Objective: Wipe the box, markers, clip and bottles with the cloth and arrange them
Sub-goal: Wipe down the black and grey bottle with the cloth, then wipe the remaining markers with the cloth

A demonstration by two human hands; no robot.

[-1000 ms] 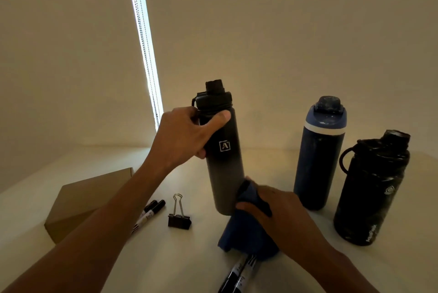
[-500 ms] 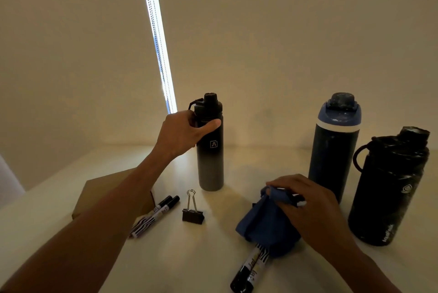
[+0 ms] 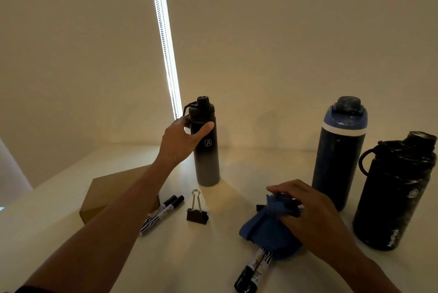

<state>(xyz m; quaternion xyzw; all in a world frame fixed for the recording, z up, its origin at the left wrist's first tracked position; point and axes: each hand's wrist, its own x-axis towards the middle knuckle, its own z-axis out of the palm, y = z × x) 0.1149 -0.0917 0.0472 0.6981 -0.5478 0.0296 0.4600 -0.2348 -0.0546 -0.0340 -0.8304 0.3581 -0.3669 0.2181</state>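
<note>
Left hand [image 3: 182, 141] grips bottle [image 3: 207, 160] at neck; right hand [image 3: 312, 217] clutches cloth [image 3: 265, 228]. Markers [image 3: 253, 269] run from under cloth toward the person, right hand nearer.

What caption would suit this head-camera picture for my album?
Left hand holds a grey bottle while the right hand bunches a blue cloth over markers.

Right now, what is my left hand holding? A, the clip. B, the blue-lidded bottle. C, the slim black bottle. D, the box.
C: the left hand has its thumb across the slim black bottle just under the cap, with fingers behind it; the right hand grips the cloth.
</note>
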